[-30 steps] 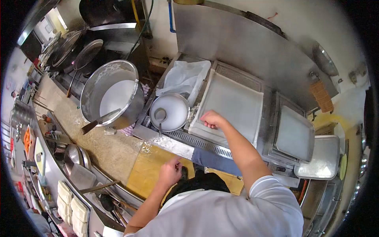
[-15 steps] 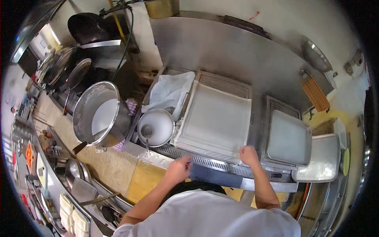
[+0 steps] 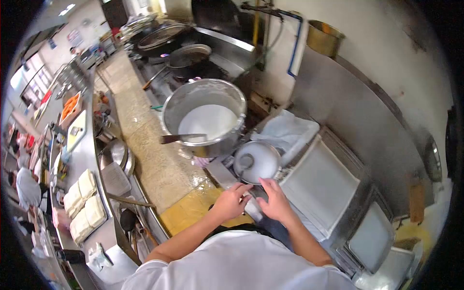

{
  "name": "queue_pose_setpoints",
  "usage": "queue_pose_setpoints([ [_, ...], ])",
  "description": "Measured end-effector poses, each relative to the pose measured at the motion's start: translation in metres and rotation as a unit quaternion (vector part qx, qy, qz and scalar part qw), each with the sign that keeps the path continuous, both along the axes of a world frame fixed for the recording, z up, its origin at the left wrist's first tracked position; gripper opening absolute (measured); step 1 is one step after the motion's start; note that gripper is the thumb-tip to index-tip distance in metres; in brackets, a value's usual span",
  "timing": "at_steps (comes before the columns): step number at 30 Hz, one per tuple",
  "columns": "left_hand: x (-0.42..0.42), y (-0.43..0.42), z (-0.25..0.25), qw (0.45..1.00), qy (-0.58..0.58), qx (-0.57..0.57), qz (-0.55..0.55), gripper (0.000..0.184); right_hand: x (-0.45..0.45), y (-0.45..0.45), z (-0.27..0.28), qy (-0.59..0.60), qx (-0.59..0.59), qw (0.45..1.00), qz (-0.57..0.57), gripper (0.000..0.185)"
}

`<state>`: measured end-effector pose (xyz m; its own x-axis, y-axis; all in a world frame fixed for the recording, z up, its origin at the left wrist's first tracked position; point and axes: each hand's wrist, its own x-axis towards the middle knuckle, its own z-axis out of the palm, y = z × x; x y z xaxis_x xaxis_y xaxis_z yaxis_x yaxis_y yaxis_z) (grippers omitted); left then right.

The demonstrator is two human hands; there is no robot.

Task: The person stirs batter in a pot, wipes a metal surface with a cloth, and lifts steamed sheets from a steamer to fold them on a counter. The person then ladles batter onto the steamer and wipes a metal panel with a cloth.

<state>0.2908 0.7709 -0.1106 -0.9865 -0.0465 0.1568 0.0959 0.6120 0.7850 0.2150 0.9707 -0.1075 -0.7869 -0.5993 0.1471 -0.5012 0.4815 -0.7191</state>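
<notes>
Both my hands are in front of my body, near the close rim of a metal bowl filled with white liquid. My left hand has its fingers loosely bent and apart, with nothing in it. My right hand reaches its fingertips to the bowl's rim, thumb spread; whether it touches the rim I cannot tell. In the bowl sits a ladle. Beyond it stands a large metal pot of white liquid, a wooden-handled tool resting across its rim. A cloth-lined tray lies right of the bowl.
A smaller tray with a pale surface is at the far right. White cloth lies behind the bowl. Woks stand on the stove. To the left, a counter holds white blocks and an orange-filled container. A person stands beyond.
My view has turned left. My right hand has moved from the cloth-lined tray's front edge to the bowl and opened; my left hand has also come closer to the bowl.
</notes>
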Motion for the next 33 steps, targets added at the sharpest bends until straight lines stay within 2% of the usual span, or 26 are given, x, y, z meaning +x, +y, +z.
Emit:
queue_pose_setpoints([
  [4,0.027,-0.101,0.021,0.992,0.068,0.027,0.104,0.032,-0.019,-0.121,0.052,0.052,-0.009,0.993,0.107,0.082],
  [7,0.047,-0.173,0.033,0.976,0.069,0.042,0.204,0.028,-0.021,-0.215,0.089,0.146,-0.038,0.975,0.166,0.083],
  [10,0.053,-0.234,0.029,0.955,0.100,0.086,0.266,0.026,-0.024,-0.297,0.107,0.301,-0.013,0.916,0.264,0.072],
  [13,0.048,-0.276,0.028,0.951,0.094,0.104,0.276,0.026,-0.052,-0.353,0.102,0.312,0.022,0.882,0.351,0.040],
  [14,0.045,-0.286,0.030,0.954,0.093,0.092,0.269,0.026,-0.061,-0.362,0.110,0.299,0.079,0.888,0.339,0.021],
  [15,0.041,-0.294,0.032,0.958,0.092,0.080,0.261,0.026,-0.074,-0.370,0.122,0.318,0.104,0.896,0.290,0.022],
  [18,0.027,-0.305,0.038,0.966,0.100,0.087,0.223,0.027,-0.128,-0.367,0.165,0.364,0.126,0.914,0.127,0.024],
  [20,0.012,-0.305,0.042,0.971,0.105,0.087,0.194,0.028,-0.156,-0.345,0.202,0.356,0.223,0.906,0.046,0.023],
  [22,-0.005,-0.303,0.046,0.978,0.102,0.068,0.167,0.029,-0.163,-0.323,0.219,0.343,0.382,0.858,0.007,0.016],
  [24,-0.022,-0.295,0.050,0.983,0.101,0.000,0.155,0.031,-0.166,-0.294,0.184,0.370,0.448,0.812,0.041,0.013],
  [27,-0.040,-0.287,0.048,0.986,0.082,-0.063,0.128,0.034,-0.135,-0.264,0.161,0.339,0.483,0.803,0.088,0.013],
  [29,-0.047,-0.285,0.033,0.987,0.070,-0.100,0.108,0.033,-0.112,-0.253,0.161,0.301,0.501,0.805,0.102,0.014],
  [33,-0.053,-0.284,0.016,0.985,0.096,-0.080,0.115,0.029,-0.081,-0.248,0.192,0.266,0.531,0.792,0.139,0.015],
])
